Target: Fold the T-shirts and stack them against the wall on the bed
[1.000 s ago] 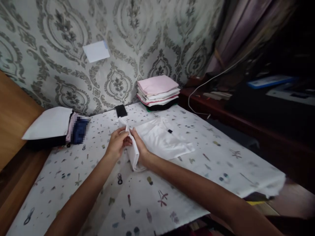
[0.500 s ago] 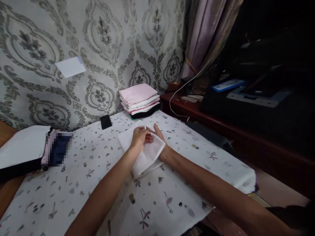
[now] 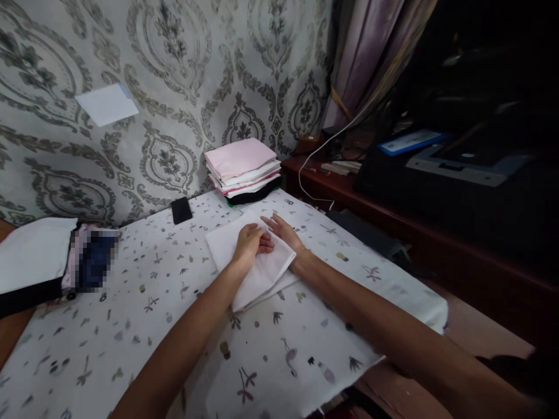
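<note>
A folded white cloth [image 3: 262,274] lies on the patterned cover, its layers showing along the near edge. My left hand [image 3: 254,243] rests on top of it, fingers loosely curled and apart from the thumb, with nothing visible gripped. At the cloth's right edge, my right hand [image 3: 285,234] lies with its fingers stretched out toward the left hand. Part of the cloth's far right corner is hidden behind the hands.
Behind the cloth stands a stack of folded clothes [image 3: 241,162], pink on top. A black phone [image 3: 181,210] lies left of it. More folded clothes [image 3: 37,256] are at the far left. A white cable [image 3: 308,160] hangs over the dark red furniture [image 3: 340,189] on the right.
The cloth lies flatter, and its raised far edge is down. My right hand's fingers have lowered and stretched out along it. The view has shifted slightly.
</note>
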Available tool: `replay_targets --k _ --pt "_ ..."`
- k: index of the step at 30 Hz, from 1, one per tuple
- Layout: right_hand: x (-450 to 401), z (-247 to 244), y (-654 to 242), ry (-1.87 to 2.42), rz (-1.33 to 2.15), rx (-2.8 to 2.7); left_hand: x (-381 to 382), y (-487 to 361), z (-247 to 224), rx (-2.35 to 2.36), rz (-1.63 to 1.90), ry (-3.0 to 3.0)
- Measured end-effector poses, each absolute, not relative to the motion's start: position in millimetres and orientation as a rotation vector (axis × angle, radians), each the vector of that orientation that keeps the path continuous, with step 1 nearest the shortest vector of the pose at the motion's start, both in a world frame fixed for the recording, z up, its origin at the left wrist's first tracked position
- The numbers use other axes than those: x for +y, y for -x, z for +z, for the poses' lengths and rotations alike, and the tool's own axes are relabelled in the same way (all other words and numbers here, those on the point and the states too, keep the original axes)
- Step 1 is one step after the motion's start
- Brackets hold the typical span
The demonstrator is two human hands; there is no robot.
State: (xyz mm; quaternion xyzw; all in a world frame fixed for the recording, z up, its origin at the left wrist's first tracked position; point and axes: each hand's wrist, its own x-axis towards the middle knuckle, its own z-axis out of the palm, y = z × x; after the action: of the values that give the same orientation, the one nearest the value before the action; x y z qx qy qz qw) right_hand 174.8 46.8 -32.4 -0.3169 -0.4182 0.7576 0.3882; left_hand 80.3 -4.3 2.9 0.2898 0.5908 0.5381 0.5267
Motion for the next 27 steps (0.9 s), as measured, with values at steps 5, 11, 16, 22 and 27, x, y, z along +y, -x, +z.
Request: replay_targets --k 5,11,16,22,27 --pt "44 -26 -182 0.916 2.015 -0.888 -17 -75 -7 1.402 1.200 -0.924" --pt "39 -23 -194 1.032 1.826 -1.080 -44 -72 -13 1.437 1.010 -1.656" --pt "38 -32 -198 1.007 1.767 -1.160 -71 -74 -9 1.632 0.720 -2.318" --pt "48 -38 -203 1.146 1.250 -1.667 -82 -75 -26 1.691 0.390 -2.502" --pt "49 -19 -183 1.086 0.626 -2.329 -89 -84 -30 1.639 0.342 -2.552"
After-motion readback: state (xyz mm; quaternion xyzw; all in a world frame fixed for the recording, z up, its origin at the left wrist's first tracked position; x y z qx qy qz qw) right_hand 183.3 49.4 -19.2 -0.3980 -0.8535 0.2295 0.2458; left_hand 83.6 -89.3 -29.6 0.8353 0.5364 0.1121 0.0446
